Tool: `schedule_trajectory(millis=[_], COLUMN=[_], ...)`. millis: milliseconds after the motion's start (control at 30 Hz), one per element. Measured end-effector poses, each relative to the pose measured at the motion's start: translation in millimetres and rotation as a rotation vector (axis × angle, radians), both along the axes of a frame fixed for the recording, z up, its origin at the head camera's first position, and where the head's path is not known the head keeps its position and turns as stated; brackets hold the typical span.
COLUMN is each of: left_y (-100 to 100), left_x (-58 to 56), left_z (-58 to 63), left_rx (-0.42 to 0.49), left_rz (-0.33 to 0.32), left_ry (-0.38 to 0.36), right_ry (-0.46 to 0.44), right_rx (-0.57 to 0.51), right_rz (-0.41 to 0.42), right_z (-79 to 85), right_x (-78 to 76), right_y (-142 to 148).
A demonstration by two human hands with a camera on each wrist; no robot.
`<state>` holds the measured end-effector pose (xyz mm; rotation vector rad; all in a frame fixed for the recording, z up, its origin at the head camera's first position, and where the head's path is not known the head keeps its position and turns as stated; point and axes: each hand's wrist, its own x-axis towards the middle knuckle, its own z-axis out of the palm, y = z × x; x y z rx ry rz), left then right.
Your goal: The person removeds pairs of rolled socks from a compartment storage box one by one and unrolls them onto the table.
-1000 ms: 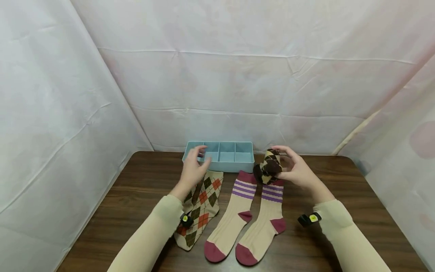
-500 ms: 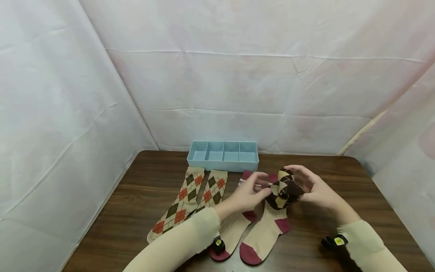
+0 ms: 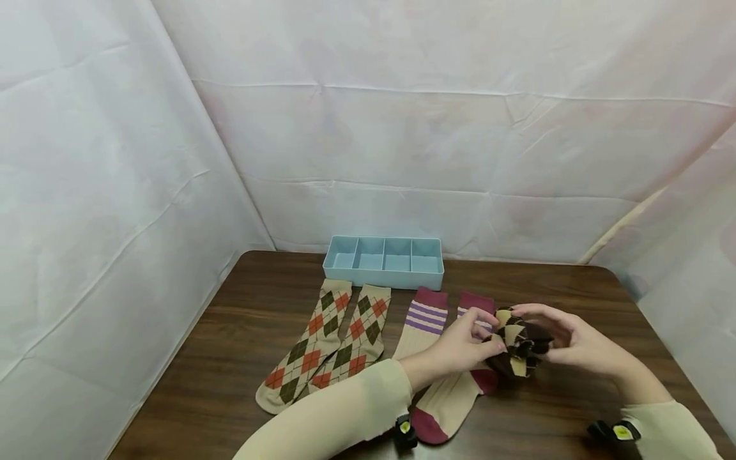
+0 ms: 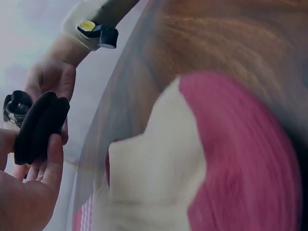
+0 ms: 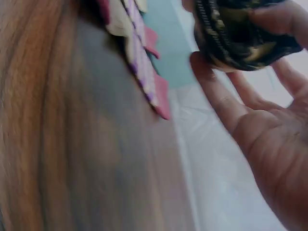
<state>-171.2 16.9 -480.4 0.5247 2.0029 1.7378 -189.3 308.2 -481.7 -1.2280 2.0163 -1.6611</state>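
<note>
Both hands hold a rolled-up bundle of dark brown and tan argyle socks above the table's right side. My left hand pinches its left side between thumb and fingers, while my right hand grips the right side. In the left wrist view the sock bundle shows dark folded layers, with the left thumb against it. The right wrist view catches the bundle over the right hand, its fingers and thumb around it. Just left of the bundle, partly under my left arm, lies a pair of cream socks with maroon toes and purple stripes.
A pair of beige argyle socks with orange and green diamonds lies flat further left. At the back of the wooden table stands a light blue box with several compartments. White cloth walls enclose the table.
My left hand has come rightward from over the beige argyle socks and taken hold of the sock bundle. My right hand has carried the bundle right and nearer, away from the cream socks' cuffs.
</note>
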Motion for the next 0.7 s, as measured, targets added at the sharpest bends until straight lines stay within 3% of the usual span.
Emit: schedule_trajectory(millis=[100,233,300,467,700], left_y=[10.9,28.8,38.1,62.6,98.4], left_x=[5.1,14.6,21.1,36.4,49.2], left_z=[-0.7,-3.5,-5.8,-12.3,-18.2], left_rx=[-0.031,-0.111,-0.147,-0.267,-0.541], left_rz=[0.022,0.035,0.032,-0.003,-0.062], left_ry=[0.016,0.040,0.034,0.051,0.221], right_ry=[0.049,0.073,0.067,0.117,0.069], right_rx=[0.070,0.236,0.289,0.274,0.260], right_rz=[-0.032,-0.203,-0.242,-0.195,-0.237], right_z=[6.7,14.6,14.7,-0.3,-28.4], right_x=[8.5,19.9,23.7,27.4,28.9], right_y=[6.9,12.9,17.2,44.6,87.1])
